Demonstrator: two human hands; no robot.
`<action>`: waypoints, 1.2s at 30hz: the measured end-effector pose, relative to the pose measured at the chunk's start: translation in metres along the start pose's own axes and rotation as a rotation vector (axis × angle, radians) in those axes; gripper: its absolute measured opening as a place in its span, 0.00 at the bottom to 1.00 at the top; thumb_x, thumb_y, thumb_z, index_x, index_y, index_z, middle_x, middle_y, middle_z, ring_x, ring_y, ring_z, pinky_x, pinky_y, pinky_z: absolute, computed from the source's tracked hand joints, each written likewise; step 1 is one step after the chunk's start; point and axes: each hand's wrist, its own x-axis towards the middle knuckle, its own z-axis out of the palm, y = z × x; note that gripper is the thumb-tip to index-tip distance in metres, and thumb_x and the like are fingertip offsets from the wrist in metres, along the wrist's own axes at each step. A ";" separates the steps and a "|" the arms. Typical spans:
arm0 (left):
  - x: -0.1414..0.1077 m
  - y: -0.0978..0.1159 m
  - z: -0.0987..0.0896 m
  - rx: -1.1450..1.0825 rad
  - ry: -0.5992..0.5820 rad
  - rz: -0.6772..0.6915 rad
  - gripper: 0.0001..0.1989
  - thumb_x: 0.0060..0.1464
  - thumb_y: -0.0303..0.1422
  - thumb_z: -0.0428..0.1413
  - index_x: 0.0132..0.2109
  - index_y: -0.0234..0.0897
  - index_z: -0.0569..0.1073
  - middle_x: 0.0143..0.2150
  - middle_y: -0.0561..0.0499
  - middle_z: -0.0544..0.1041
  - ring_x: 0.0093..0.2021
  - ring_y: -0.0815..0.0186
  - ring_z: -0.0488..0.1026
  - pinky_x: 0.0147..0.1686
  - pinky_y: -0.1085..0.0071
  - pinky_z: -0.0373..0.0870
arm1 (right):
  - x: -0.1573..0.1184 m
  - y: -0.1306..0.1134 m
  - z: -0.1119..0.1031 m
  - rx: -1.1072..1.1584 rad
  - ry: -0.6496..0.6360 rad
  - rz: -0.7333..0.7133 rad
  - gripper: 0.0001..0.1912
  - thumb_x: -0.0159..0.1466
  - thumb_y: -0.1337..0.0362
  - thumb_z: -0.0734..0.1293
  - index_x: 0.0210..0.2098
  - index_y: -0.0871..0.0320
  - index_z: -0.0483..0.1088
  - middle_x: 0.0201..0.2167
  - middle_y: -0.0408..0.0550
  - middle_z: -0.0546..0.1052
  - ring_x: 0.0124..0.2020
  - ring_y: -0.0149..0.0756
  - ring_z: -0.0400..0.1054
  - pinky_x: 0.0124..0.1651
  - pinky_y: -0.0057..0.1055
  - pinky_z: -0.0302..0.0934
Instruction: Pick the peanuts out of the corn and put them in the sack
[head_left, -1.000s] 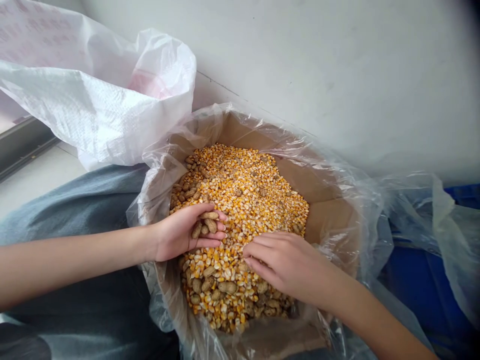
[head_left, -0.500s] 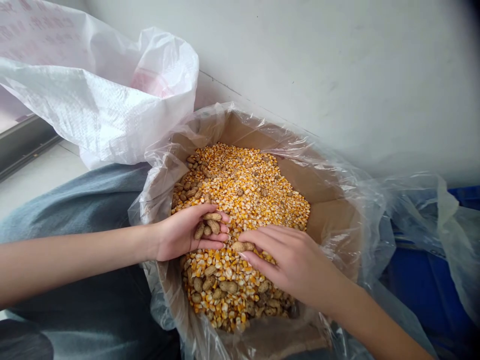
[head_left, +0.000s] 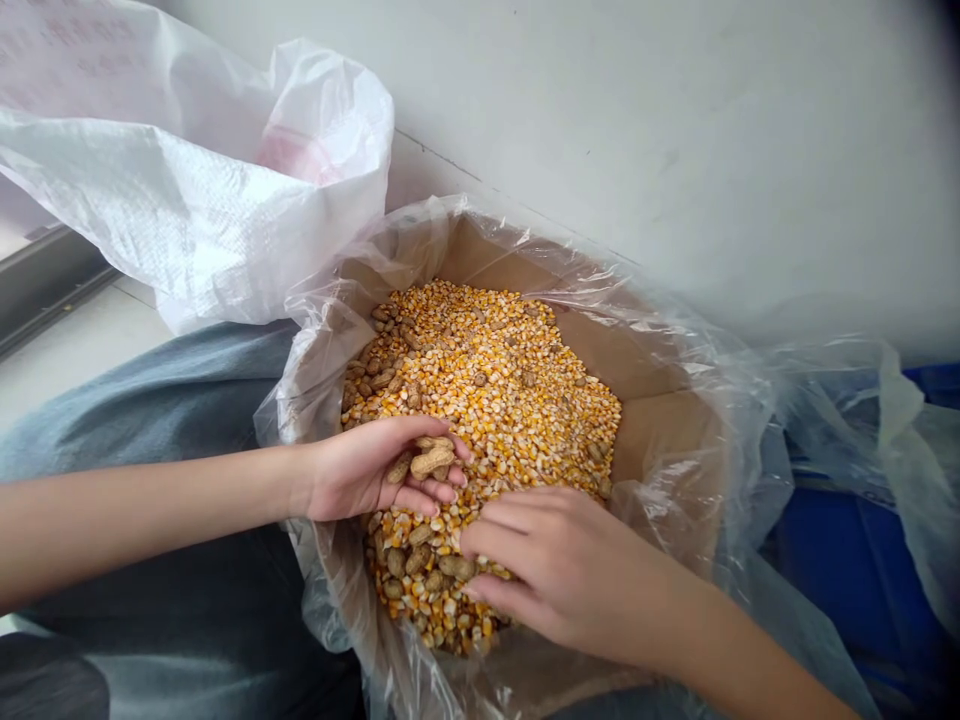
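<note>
My left hand (head_left: pixel 352 472) is palm up and cupped round several unshelled peanuts (head_left: pixel 433 460). Over the front part of the corn kernels (head_left: pixel 499 400), my right hand (head_left: pixel 544 560) reaches in palm down. Its thumb and fingers are apart, and no peanut shows between them. Just left of its fingertips, loose peanuts (head_left: pixel 420 560) lie on the corn. Another cluster of peanuts (head_left: pixel 379 370) rests along the far left side. All this sits in a cardboard box (head_left: pixel 660 430) lined with clear plastic (head_left: pixel 322 400); my right hand hides some of the contents near the front.
A white woven sack (head_left: pixel 225 220) stands open at the back left, against the box. Behind is a pale wall (head_left: pixel 637 120). A blue bin (head_left: pixel 847 570) with plastic sheeting over it is at the right. My knee (head_left: pixel 165 400) is close on the left.
The peanut that was in my right fingers is no longer there, and one more peanut lies on top in my left palm. My right hand has moved slightly down and left.
</note>
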 end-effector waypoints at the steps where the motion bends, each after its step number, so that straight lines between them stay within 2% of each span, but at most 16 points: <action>1: 0.000 0.000 0.000 -0.004 0.013 0.011 0.11 0.50 0.36 0.46 0.35 0.33 0.69 0.29 0.51 0.69 0.27 0.75 0.67 0.27 0.81 0.66 | 0.000 -0.001 0.004 -0.039 -0.059 0.005 0.06 0.56 0.61 0.61 0.27 0.57 0.62 0.24 0.40 0.70 0.27 0.30 0.63 0.29 0.28 0.53; 5: 0.000 0.001 -0.001 -0.012 0.048 0.026 0.11 0.50 0.35 0.46 0.34 0.34 0.68 0.29 0.51 0.69 0.27 0.74 0.67 0.29 0.80 0.67 | 0.002 -0.005 0.022 -0.166 -0.118 0.005 0.02 0.55 0.66 0.61 0.27 0.58 0.61 0.24 0.42 0.70 0.27 0.33 0.63 0.28 0.29 0.52; 9: 0.000 0.000 -0.001 -0.023 0.049 0.022 0.11 0.50 0.36 0.45 0.34 0.33 0.68 0.30 0.50 0.70 0.29 0.73 0.68 0.33 0.77 0.67 | 0.001 -0.005 0.016 -0.144 -0.081 0.000 0.03 0.56 0.67 0.60 0.26 0.58 0.62 0.22 0.42 0.69 0.25 0.32 0.62 0.28 0.29 0.51; 11: 0.000 0.000 -0.001 -0.027 0.044 0.019 0.11 0.50 0.36 0.45 0.34 0.33 0.69 0.30 0.50 0.70 0.29 0.73 0.69 0.34 0.77 0.67 | 0.000 -0.003 0.006 -0.102 -0.001 0.004 0.04 0.57 0.65 0.58 0.27 0.58 0.63 0.22 0.41 0.69 0.25 0.30 0.62 0.28 0.28 0.52; 14: 0.000 -0.001 0.000 -0.024 0.035 0.022 0.11 0.50 0.36 0.46 0.34 0.33 0.69 0.29 0.51 0.70 0.30 0.72 0.69 0.36 0.76 0.66 | -0.001 0.000 -0.004 -0.038 0.227 0.040 0.08 0.59 0.63 0.56 0.33 0.58 0.64 0.24 0.42 0.70 0.26 0.28 0.63 0.30 0.26 0.53; 17: -0.001 -0.002 0.002 -0.006 0.001 -0.009 0.11 0.50 0.36 0.47 0.34 0.33 0.69 0.30 0.51 0.71 0.31 0.71 0.69 0.36 0.75 0.66 | 0.003 0.002 -0.005 0.011 0.427 0.107 0.08 0.60 0.63 0.57 0.36 0.57 0.65 0.24 0.41 0.72 0.25 0.25 0.64 0.30 0.24 0.54; 19: -0.001 -0.002 0.003 0.029 -0.042 -0.067 0.13 0.50 0.37 0.46 0.33 0.31 0.70 0.29 0.49 0.72 0.31 0.71 0.69 0.35 0.76 0.66 | 0.006 0.002 -0.001 0.024 0.475 0.132 0.07 0.60 0.64 0.57 0.36 0.57 0.65 0.24 0.40 0.72 0.25 0.24 0.64 0.31 0.23 0.55; 23: -0.001 -0.004 0.002 0.081 -0.079 -0.120 0.18 0.51 0.39 0.44 0.30 0.29 0.71 0.27 0.47 0.72 0.28 0.71 0.69 0.30 0.78 0.66 | 0.010 0.003 0.008 0.007 0.469 0.128 0.08 0.60 0.64 0.57 0.36 0.57 0.64 0.27 0.41 0.73 0.27 0.24 0.65 0.33 0.23 0.55; 30: -0.001 -0.003 0.002 0.054 -0.064 -0.127 0.15 0.51 0.38 0.45 0.34 0.31 0.69 0.26 0.50 0.71 0.27 0.72 0.68 0.29 0.78 0.66 | 0.008 0.000 0.006 -0.016 0.494 0.075 0.10 0.59 0.64 0.57 0.40 0.57 0.63 0.30 0.41 0.73 0.31 0.24 0.65 0.36 0.23 0.55; 33: 0.000 -0.002 0.001 0.023 -0.037 -0.083 0.13 0.51 0.36 0.45 0.35 0.33 0.69 0.27 0.52 0.70 0.26 0.74 0.67 0.25 0.81 0.65 | 0.006 -0.003 -0.002 -0.028 0.503 0.042 0.07 0.59 0.65 0.57 0.31 0.58 0.65 0.24 0.41 0.70 0.27 0.25 0.63 0.32 0.25 0.54; 34: 0.000 -0.001 0.000 0.011 -0.021 -0.059 0.12 0.51 0.36 0.45 0.35 0.33 0.69 0.28 0.51 0.70 0.25 0.75 0.67 0.23 0.82 0.65 | 0.006 -0.004 -0.003 -0.030 0.474 0.024 0.08 0.59 0.64 0.57 0.28 0.58 0.65 0.21 0.41 0.69 0.25 0.26 0.62 0.30 0.25 0.53; 36: 0.000 0.000 0.000 -0.014 0.023 -0.015 0.12 0.51 0.36 0.45 0.35 0.34 0.69 0.29 0.51 0.70 0.25 0.76 0.66 0.22 0.83 0.64 | 0.004 -0.007 -0.002 -0.034 0.334 -0.029 0.10 0.59 0.62 0.56 0.24 0.57 0.63 0.19 0.41 0.67 0.23 0.27 0.60 0.27 0.27 0.51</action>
